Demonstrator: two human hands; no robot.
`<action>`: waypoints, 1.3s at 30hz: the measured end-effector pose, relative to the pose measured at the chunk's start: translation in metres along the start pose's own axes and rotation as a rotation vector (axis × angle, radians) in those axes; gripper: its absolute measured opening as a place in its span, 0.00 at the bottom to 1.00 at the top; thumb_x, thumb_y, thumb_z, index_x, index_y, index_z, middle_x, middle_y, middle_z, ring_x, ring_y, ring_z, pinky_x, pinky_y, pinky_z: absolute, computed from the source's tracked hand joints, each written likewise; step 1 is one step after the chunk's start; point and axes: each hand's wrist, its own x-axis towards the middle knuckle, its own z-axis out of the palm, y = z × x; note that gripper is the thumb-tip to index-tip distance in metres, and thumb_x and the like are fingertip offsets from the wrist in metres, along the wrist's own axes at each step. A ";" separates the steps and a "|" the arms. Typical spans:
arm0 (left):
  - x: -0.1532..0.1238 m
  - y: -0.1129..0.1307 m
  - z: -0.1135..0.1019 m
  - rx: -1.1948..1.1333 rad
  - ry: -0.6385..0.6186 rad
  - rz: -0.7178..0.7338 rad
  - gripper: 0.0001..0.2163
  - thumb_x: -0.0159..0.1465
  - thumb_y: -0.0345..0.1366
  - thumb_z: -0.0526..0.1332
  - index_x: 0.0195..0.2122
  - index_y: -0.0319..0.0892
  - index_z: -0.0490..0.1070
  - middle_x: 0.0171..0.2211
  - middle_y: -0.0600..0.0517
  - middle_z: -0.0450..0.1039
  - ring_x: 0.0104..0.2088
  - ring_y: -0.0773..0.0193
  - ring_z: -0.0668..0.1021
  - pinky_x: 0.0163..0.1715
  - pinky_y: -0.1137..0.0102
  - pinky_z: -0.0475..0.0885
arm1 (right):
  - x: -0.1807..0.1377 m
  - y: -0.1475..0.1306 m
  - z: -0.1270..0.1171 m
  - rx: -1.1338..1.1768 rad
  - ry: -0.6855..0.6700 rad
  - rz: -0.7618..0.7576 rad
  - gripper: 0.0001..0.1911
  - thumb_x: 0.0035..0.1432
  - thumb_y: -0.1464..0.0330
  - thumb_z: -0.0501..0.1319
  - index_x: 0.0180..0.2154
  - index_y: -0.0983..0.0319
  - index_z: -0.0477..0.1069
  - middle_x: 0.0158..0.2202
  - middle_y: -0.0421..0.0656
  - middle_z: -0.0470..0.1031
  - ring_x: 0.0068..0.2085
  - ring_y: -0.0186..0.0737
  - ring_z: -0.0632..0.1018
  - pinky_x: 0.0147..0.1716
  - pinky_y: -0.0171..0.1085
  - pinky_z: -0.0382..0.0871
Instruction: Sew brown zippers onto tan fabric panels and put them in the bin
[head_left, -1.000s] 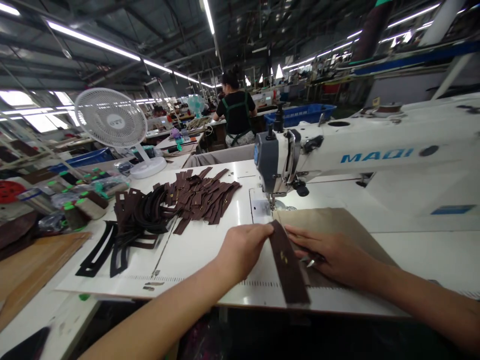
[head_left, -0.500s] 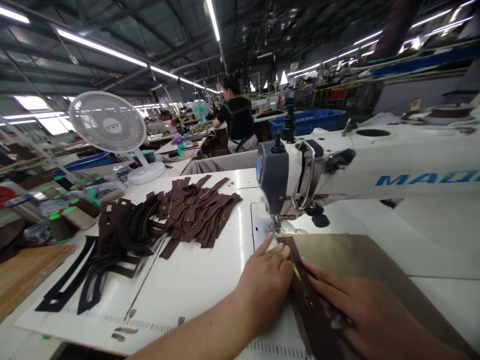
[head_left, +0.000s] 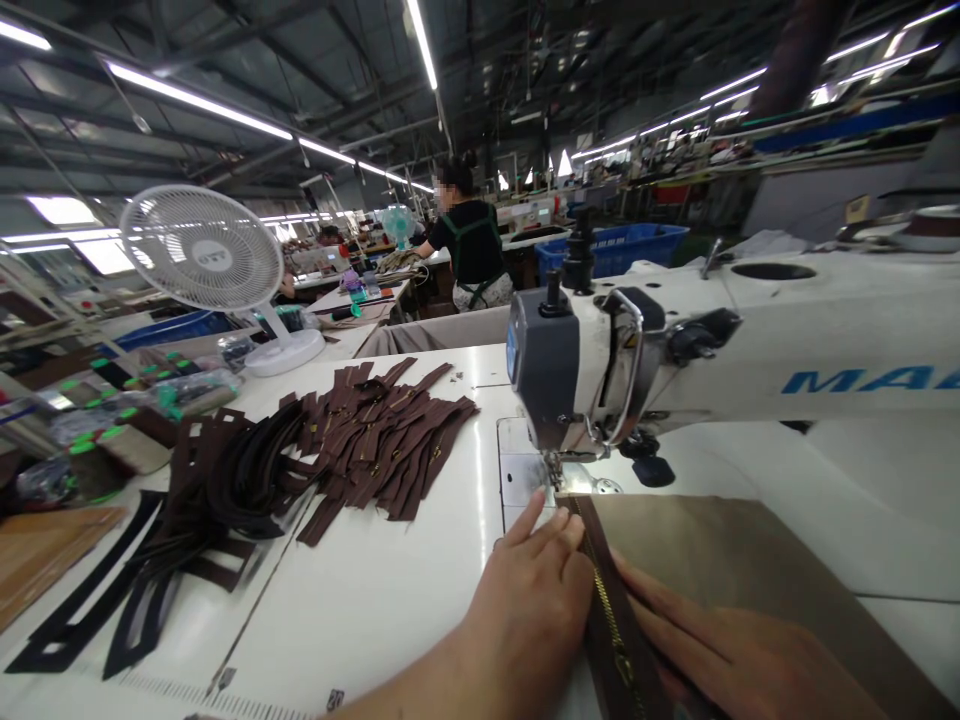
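A brown zipper strip [head_left: 611, 620] with gold teeth lies on a tan fabric panel [head_left: 720, 560] and runs up to the presser foot [head_left: 559, 470] of the white sewing machine [head_left: 675, 340]. My left hand [head_left: 536, 600] lies flat on the table, fingers stretched out, pressing along the strip's left edge. On the strip's right side, my right hand [head_left: 720, 660] rests flat on the strip and fabric with its fingers extended.
A heap of brown zipper pieces [head_left: 382, 440] and dark leather cut-outs [head_left: 172, 540] covers the table's left half. Thread cones [head_left: 112, 440] and a white desk fan [head_left: 206, 260] stand further left. A person [head_left: 469, 240] works at a far table near a blue bin [head_left: 615, 245].
The strip and both hands have slid forward until the strip's end sits at the presser foot. My view has dropped closer to the machine.
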 end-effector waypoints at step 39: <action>0.000 -0.001 -0.040 -0.322 -0.513 -0.222 0.44 0.53 0.60 0.65 0.65 0.44 0.53 0.66 0.47 0.49 0.67 0.46 0.48 0.63 0.44 0.33 | 0.002 -0.012 -0.016 -0.018 -0.145 0.120 0.22 0.65 0.70 0.46 0.56 0.63 0.67 0.59 0.49 0.64 0.45 0.50 0.78 0.33 0.45 0.76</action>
